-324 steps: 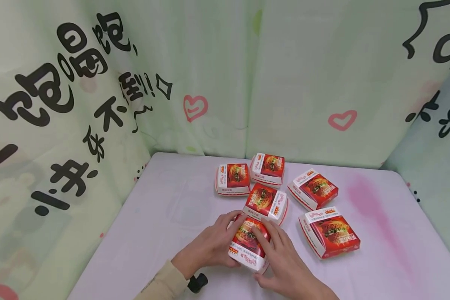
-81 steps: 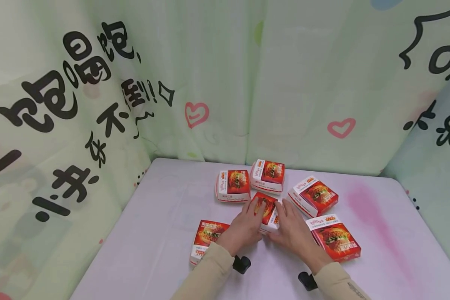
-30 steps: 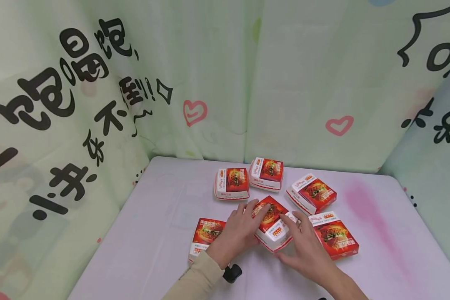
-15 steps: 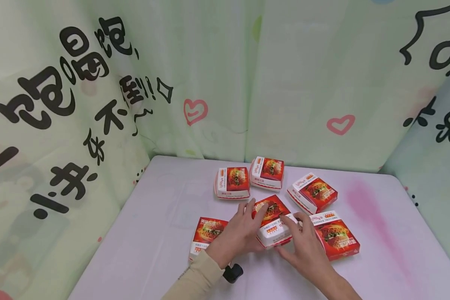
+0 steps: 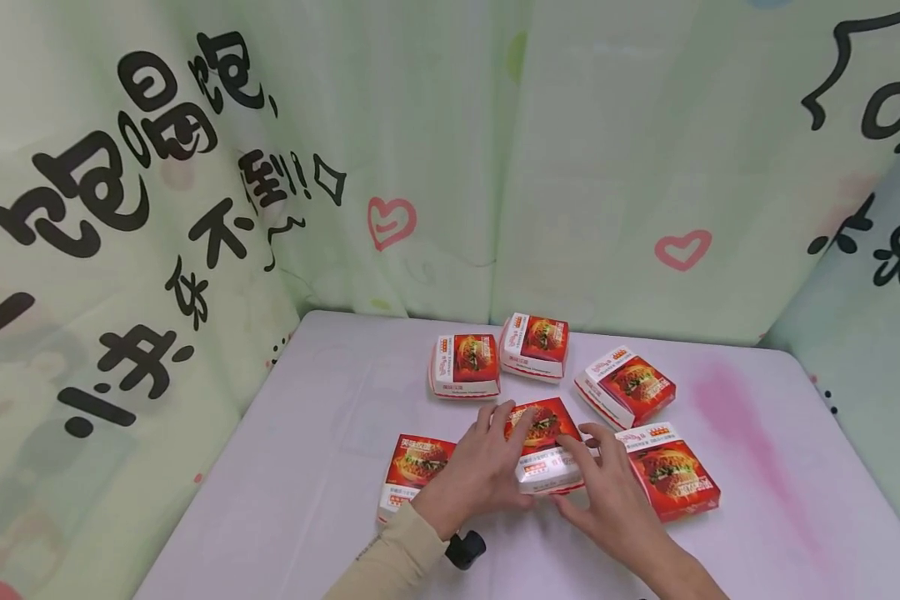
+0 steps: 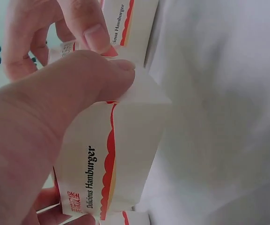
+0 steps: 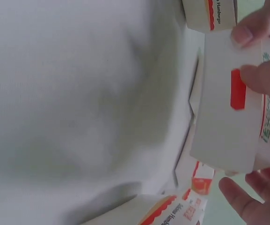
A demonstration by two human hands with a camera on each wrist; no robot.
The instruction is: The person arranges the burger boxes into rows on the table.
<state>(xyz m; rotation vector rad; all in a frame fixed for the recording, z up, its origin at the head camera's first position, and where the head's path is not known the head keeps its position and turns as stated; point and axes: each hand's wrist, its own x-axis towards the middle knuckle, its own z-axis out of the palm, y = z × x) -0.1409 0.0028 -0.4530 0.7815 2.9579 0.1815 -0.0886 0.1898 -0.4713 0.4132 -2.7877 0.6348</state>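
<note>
Between both hands is a red and white hamburger box (image 5: 546,423), its printed lid facing up and its white band toward me. The left hand (image 5: 480,462) holds its left part, fingers over the lid and the thumb on the near wall. From the other side, the right hand (image 5: 618,492) holds the near right part with curved fingers. In the right wrist view, a red tab (image 7: 238,93) shows on the box's white wall, with a thumb at its edge. The left wrist view shows both thumbs close together, beside "Delicious Hamburger" lettering (image 6: 91,178).
Matching boxes lie around the held one: a front left box (image 5: 418,460) partly behind the left arm, a front right box (image 5: 673,477), a back right box (image 5: 630,382) and two at the rear, left (image 5: 467,362) and centre (image 5: 536,340). A printed curtain (image 5: 585,167) hangs behind the white table (image 5: 330,400).
The box handled at first now lies at front left. The middle box has come nearer and turned, its white band now toward me. Over the last second it has turned slightly in the hands.
</note>
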